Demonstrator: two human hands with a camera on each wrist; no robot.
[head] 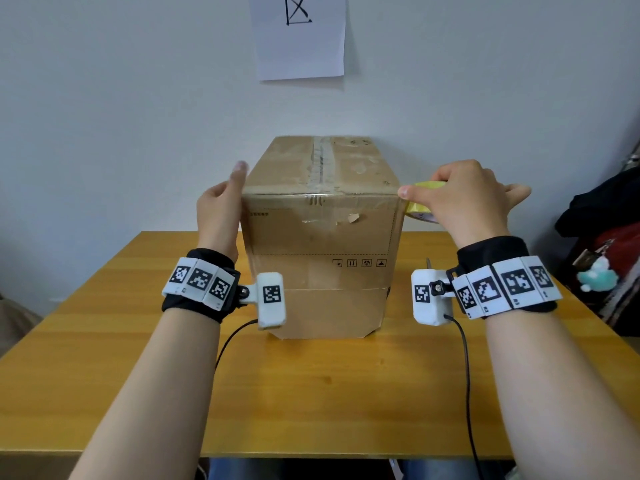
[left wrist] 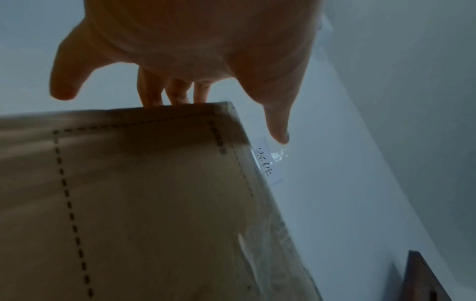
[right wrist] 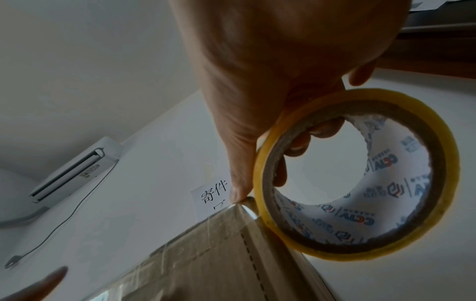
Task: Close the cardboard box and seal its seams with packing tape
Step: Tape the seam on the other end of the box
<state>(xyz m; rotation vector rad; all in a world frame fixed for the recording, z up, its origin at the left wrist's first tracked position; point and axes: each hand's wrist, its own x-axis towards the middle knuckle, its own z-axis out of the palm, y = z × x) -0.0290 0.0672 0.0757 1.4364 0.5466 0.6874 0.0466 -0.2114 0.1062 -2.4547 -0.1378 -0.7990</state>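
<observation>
A tall brown cardboard box [head: 322, 233] stands on the wooden table [head: 104, 393] with its top flaps down and clear tape along the middle seam. My left hand [head: 221, 202] lies flat against the box's upper left side, fingers straight [left wrist: 152, 95]. My right hand [head: 464, 199] grips a yellow roll of packing tape [head: 420, 202] at the box's upper right corner, fingers hooked through its core [right wrist: 358, 175]. Its thumb [right wrist: 239, 191] presses the clear tape [right wrist: 244, 209] onto the corner edge. The box [right wrist: 206, 254] fills the lower part of both wrist views [left wrist: 144, 203].
A white paper sheet [head: 299, 36] with black marks hangs on the wall behind the box. Dark and red bags [head: 609, 244] pile up beside the table's right edge. Camera cables [head: 465, 375] trail from both wrists over the table front. An air conditioner [right wrist: 74, 171] is mounted on the wall.
</observation>
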